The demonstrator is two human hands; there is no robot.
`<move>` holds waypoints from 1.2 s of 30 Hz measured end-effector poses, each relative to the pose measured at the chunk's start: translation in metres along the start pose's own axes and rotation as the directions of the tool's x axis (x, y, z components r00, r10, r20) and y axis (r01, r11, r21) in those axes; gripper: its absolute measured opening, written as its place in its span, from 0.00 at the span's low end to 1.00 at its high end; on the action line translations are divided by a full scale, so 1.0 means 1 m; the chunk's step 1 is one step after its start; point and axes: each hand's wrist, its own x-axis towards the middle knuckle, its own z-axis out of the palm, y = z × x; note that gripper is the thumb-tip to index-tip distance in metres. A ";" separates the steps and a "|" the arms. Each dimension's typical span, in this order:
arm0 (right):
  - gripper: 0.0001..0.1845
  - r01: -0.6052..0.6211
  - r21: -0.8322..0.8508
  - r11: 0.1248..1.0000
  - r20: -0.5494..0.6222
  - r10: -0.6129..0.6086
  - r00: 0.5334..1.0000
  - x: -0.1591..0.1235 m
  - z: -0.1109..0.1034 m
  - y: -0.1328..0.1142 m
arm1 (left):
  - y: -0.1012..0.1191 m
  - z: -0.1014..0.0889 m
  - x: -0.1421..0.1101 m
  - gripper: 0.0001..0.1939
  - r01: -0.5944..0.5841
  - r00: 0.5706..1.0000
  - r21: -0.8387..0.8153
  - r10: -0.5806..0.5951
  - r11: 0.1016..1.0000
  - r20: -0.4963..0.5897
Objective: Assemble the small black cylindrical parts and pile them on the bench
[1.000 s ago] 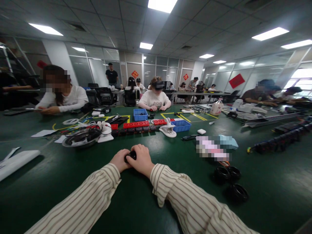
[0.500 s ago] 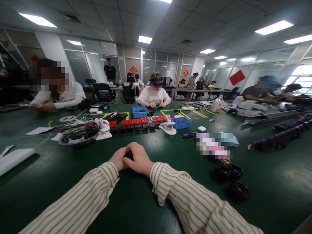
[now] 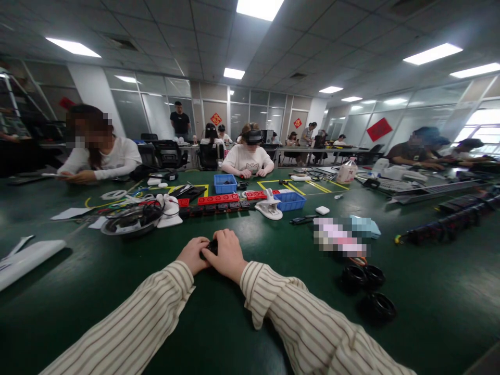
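My left hand (image 3: 193, 254) and my right hand (image 3: 228, 253) meet low over the green table (image 3: 219, 317), in the middle of the view. Between them is a small black object (image 3: 211, 247), mostly covered by my fingers, so its kind does not show. The fingers of my left hand curl round its left side. From the right and above, my right hand wraps over it, with the thumb reaching across toward the left hand. Off to the right, several black rings (image 3: 378, 306) lie apart from both hands.
Ahead stand a row of red and black parts (image 3: 219, 199), a white clamp stand (image 3: 269, 205), blue bins (image 3: 289, 201) and a metal bowl (image 3: 130, 226) with cables. A white case (image 3: 321, 210) and a pink pouch (image 3: 339, 237) lie right. A person (image 3: 250, 156) sits opposite.
The view has tipped slightly upward, so the room sits lower in the picture. Both hands remain closed round the black object, with the right thumb shifted a little across it.
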 end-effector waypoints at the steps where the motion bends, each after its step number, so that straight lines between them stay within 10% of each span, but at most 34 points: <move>1: 0.15 0.023 0.010 1.000 0.004 -0.023 1.000 0.000 0.000 0.001 | -0.002 0.001 0.000 0.17 -0.007 1.000 0.002 0.007 1.000 0.006; 12: 0.08 0.209 0.126 0.970 0.081 -0.220 0.972 0.002 -0.008 0.000 | -0.025 0.015 0.002 0.20 -0.036 0.998 -0.020 0.037 0.999 0.050; 17: 0.11 0.142 0.145 0.979 0.008 -0.145 0.989 0.001 -0.008 -0.001 | -0.019 0.011 0.002 0.30 -0.030 0.999 -0.008 0.031 1.000 0.034; 24: 0.15 -0.008 0.021 1.000 -0.013 0.008 1.000 0.002 -0.004 0.002 | 0.001 -0.003 -0.001 0.17 -0.046 0.999 0.000 0.046 0.999 0.002; 36: 0.06 0.259 0.114 0.959 0.087 -0.269 0.959 -0.001 -0.010 -0.003 | -0.015 0.005 0.002 0.14 -0.101 0.994 -0.140 0.106 0.985 0.030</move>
